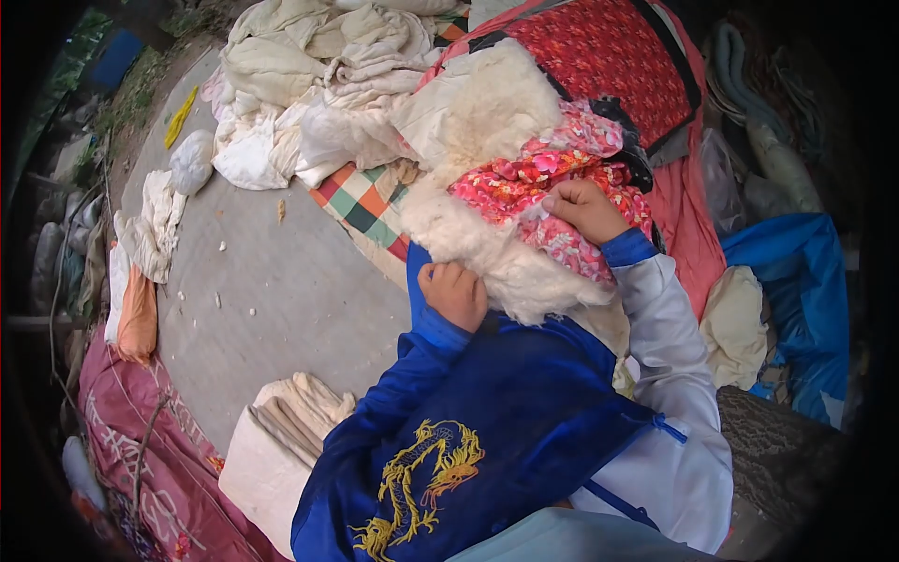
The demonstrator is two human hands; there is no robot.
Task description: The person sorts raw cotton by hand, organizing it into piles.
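My right hand is closed, its thumb and fingers pinching the edge of a red and pink floral cloth. Cream fluffy wadding lies against that cloth and hangs over my lap. At the wadding's left edge my left hand is curled, knuckles up; its fingertips are tucked under, and what they hold is hidden. More wadding is heaped beyond the floral cloth. A checked cloth lies just past my left hand.
White and cream cloths are piled at the top left. A red patterned quilt lies at the top right. Folded cream fabric stands near my left elbow. Blue sheeting is at the right, maroon cloth at the lower left.
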